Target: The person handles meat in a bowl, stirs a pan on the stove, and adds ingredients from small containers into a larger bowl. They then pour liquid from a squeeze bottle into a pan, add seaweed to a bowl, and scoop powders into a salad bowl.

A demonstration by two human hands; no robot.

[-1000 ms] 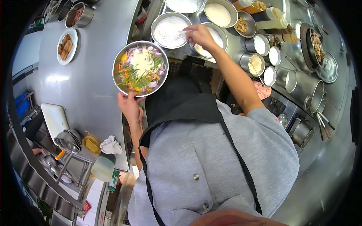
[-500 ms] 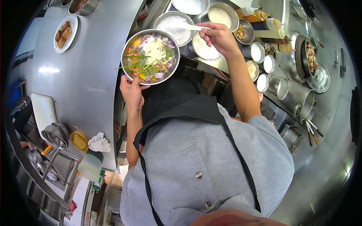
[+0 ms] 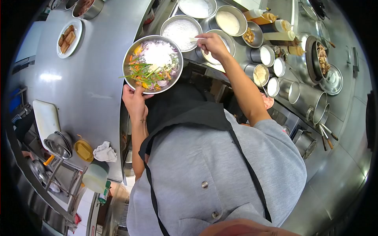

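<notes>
My left hand (image 3: pixel 136 103) grips the near rim of a steel mixing bowl (image 3: pixel 181 67), thumb on the edge. Inside it are sliced red onion, thin carrot and green strips (image 3: pixel 143 72), with a heap of white powder (image 3: pixel 158 54) on top. My right hand (image 3: pixel 213 46) is closed around the end of a white spoon (image 3: pixel 193 39). The spoon's head is hidden or blends into the white powder in the round container (image 3: pixel 180 33) beside the bowl. Under my right wrist sits another container (image 3: pixel 232 46) of pale powder.
More powder containers (image 3: pixel 227 22) stand behind, with sauce bottles (image 3: pixel 264 19) and small metal cups (image 3: pixel 267 55) to the right. A pan of cooked pieces (image 3: pixel 323 59) is at far right. On the left steel counter (image 3: pixel 94 63) are a plate of meat (image 3: pixel 69 38) and a cutting board (image 3: pixel 45 118).
A white powder heap now lies on the vegetables. My right hand has moved left and slightly toward me with the spoon. The mixing bowl has shifted slightly left and nearer.
</notes>
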